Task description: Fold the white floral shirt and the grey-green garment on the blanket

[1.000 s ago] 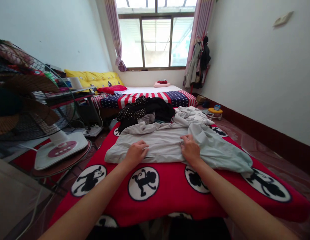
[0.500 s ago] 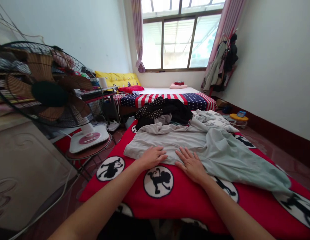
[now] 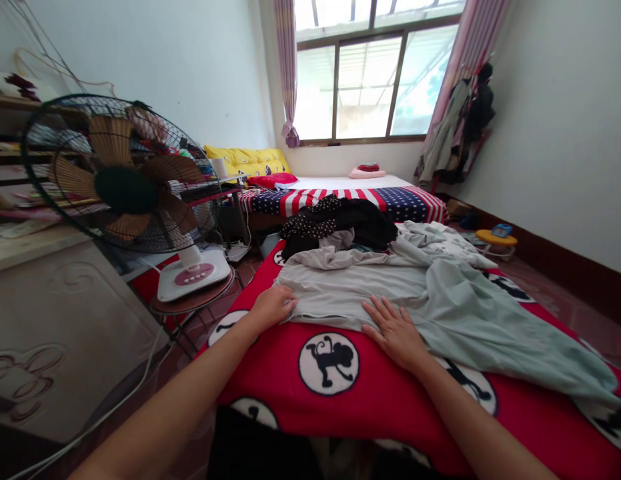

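Observation:
A pale grey-green garment [image 3: 340, 287] lies spread and partly wrinkled across the red blanket [image 3: 290, 373], which has dark monkey figures in white circles. My left hand [image 3: 274, 308] is at the garment's near left corner, its fingers curled in on the cloth edge. Flat on the near edge of the same garment, my right hand [image 3: 396, 333] rests with fingers spread. To the right the cloth bunches into folds and hangs toward the blanket's right side. Behind it lies a heap of black clothes [image 3: 363, 223], part of it dotted, beside a white patterned cloth [image 3: 440, 241].
On the left, a caged fan [image 3: 127, 190] stands on a round stool [image 3: 195, 300], close to a pale cabinet [image 3: 55, 333]. Farther back is a bed with a flag-patterned cover [image 3: 340, 200]. A yellow stool [image 3: 495, 237] is at the right wall, near hanging clothes [image 3: 460, 127].
My left hand has slid left along the garment to its corner, and its fingers have curled. My right hand stays flat on the cloth. The view has shifted slightly left.

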Demonstrator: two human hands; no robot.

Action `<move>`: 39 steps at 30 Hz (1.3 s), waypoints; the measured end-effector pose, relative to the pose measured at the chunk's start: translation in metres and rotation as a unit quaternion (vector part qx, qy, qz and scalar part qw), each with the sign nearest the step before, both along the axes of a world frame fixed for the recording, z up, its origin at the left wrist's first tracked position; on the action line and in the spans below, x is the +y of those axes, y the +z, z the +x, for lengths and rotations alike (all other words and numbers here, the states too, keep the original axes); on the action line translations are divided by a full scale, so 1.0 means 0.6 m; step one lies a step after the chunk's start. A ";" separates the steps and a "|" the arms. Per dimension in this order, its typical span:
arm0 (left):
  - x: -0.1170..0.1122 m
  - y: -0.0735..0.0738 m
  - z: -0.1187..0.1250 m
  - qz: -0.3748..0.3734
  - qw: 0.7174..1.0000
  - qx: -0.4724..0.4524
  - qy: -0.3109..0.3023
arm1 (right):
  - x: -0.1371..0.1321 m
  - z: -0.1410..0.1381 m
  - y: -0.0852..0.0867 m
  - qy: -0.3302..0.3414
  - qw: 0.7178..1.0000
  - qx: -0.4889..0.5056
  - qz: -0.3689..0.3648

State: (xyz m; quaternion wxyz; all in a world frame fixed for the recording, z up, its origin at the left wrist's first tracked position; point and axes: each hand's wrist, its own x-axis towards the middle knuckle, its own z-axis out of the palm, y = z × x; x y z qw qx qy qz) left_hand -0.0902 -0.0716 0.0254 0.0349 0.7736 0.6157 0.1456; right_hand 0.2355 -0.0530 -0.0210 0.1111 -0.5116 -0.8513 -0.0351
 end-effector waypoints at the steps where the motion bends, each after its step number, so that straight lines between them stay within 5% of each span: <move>1: 0.005 0.003 0.005 0.029 0.999 -0.010 0.016 | 0.000 0.000 -0.001 0.001 1.000 0.001 0.002; 4: 0.017 -0.014 0.011 0.063 0.997 0.004 0.033 | 0.000 0.001 -0.001 0.004 1.000 0.000 0.004; 9: 0.021 -0.043 0.002 -0.037 0.995 0.075 0.052 | -0.001 0.000 0.004 0.004 1.000 -0.007 -0.006; 15: 0.034 0.037 0.055 -0.052 0.989 0.117 0.078 | -0.005 -0.002 0.008 0.000 1.000 0.007 -0.015; 18: 0.041 0.047 0.125 0.002 0.997 0.072 0.009 | -0.009 -0.002 0.012 0.000 1.000 0.013 -0.019; 21: 0.041 0.016 0.187 -0.003 0.988 0.004 -0.152 | -0.010 -0.002 0.014 0.002 0.999 0.021 -0.024; 23: 0.040 -0.015 0.209 -0.032 0.979 -0.003 -0.201 | -0.010 -0.002 0.014 0.001 0.999 0.028 -0.028; 28: 0.043 -0.062 0.214 -0.021 0.989 0.042 -0.137 | -0.013 0.000 0.015 0.008 0.998 0.055 -0.034; 34: 0.044 -0.065 0.213 -0.005 0.990 0.061 -0.125 | -0.009 0.006 0.013 -0.004 0.989 0.144 -0.032; 39: 0.048 -0.078 0.212 0.024 0.990 0.060 -0.129 | -0.014 0.022 0.018 -0.026 0.949 0.313 -0.017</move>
